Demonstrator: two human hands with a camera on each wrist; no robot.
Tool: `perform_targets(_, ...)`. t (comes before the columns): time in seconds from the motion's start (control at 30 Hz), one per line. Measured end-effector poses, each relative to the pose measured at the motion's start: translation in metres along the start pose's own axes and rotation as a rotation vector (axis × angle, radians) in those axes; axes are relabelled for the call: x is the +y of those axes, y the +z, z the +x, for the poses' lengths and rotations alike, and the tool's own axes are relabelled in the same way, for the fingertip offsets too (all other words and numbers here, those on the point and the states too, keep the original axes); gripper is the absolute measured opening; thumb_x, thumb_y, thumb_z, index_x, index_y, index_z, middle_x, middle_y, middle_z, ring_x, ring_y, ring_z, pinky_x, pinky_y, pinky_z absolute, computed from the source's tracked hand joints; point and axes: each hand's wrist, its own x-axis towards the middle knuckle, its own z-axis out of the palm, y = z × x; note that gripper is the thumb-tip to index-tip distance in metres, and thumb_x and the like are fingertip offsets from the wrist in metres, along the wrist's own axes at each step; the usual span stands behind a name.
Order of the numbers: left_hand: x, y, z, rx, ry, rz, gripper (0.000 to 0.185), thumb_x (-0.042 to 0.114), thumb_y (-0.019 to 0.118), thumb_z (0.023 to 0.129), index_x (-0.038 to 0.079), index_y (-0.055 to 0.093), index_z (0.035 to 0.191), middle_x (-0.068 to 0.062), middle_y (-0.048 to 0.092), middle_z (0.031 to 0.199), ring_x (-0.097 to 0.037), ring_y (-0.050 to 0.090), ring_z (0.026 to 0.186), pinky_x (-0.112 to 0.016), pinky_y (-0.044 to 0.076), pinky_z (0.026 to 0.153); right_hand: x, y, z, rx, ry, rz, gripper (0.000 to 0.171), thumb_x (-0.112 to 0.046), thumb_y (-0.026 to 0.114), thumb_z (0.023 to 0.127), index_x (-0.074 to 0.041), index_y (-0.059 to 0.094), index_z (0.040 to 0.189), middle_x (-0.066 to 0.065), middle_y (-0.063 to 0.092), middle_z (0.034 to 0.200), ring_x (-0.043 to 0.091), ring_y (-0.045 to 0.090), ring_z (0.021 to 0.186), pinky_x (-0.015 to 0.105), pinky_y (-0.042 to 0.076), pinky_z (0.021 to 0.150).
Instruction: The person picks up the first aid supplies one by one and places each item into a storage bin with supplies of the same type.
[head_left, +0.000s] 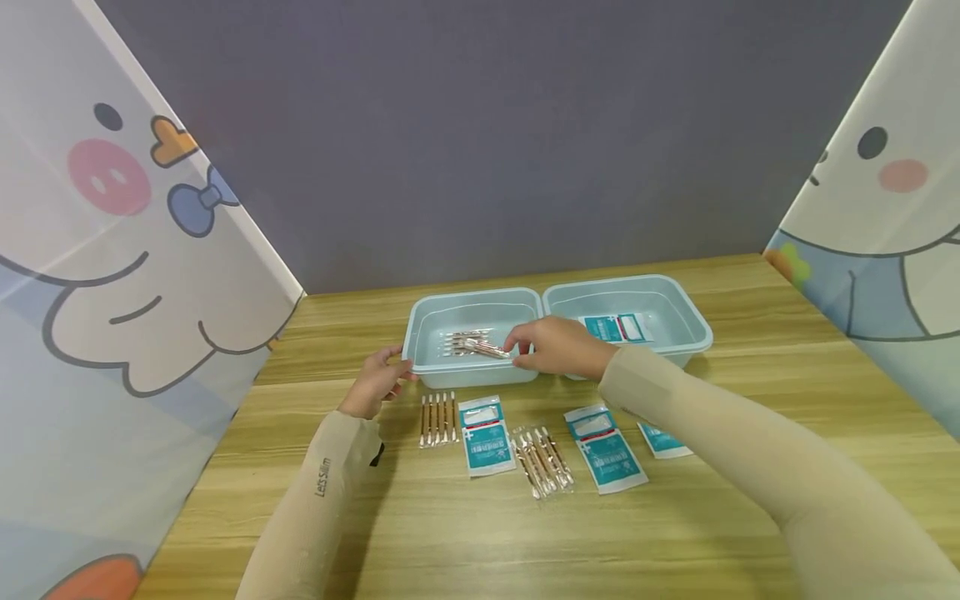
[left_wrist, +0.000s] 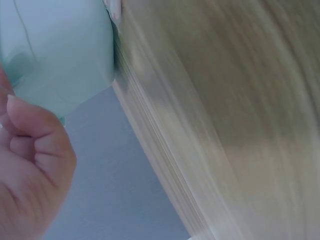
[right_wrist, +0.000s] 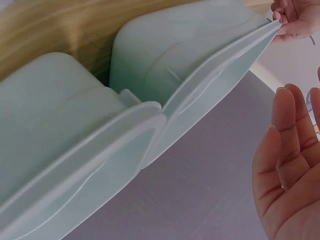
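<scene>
My left hand (head_left: 372, 383) holds the rim of the left pale blue plastic basin (head_left: 476, 377) at its near left corner. In the left wrist view the thumb (left_wrist: 32, 117) lies at that rim. Over the right side of the same basin is my right hand (head_left: 558, 346), its fingertips close to a clear pack of cotton swabs (head_left: 486, 347) in the head view. The right wrist view shows its fingers (right_wrist: 284, 112) loosely bent and spread, with nothing visible between them. More swabs (head_left: 453, 342) lie on the basin's floor.
A second pale blue basin (head_left: 678, 354) adjoins on the right, with a teal and white packet (head_left: 618, 327) inside. In front lie two swab packs (head_left: 438, 418), a teal packet (head_left: 487, 446), another packet (head_left: 609, 458) and a third (head_left: 663, 442) partly under the right sleeve. A grey wall stands behind.
</scene>
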Motion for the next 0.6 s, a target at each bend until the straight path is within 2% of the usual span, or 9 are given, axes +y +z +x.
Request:
perform_targets(0.37,0.0,-0.003,0.001,-0.006,-0.001,0.012,0.051,0.014,0.049,0.1,0.0,0.032,0.146,-0.007,0.069,0.086,-0.013,0.045,0.054,-0.027,0.035,0.058,0.006,0.005,-0.018,0.008,0.011,0.042,0.017,-0.016,0.067,0.09,-0.012,0.07,0.106,-0.005,0.065,0.082,0.009,0.056,0.068,0.029,0.047,0.061)
perform_targets(0.6,0.0,-0.002,0.002,-0.004,-0.005,0.005,0.051,0.014,0.05,0.1,0.001,0.034,0.146,-0.004,0.068,0.082,-0.012,0.046,0.053,-0.027,0.035,0.057,0.01,0.018,-0.028,-0.035,0.016,0.075,0.017,-0.015,0.068,0.088,-0.012,0.07,0.105,-0.008,0.064,0.08,0.007,0.056,0.07,0.028,0.048,0.064)
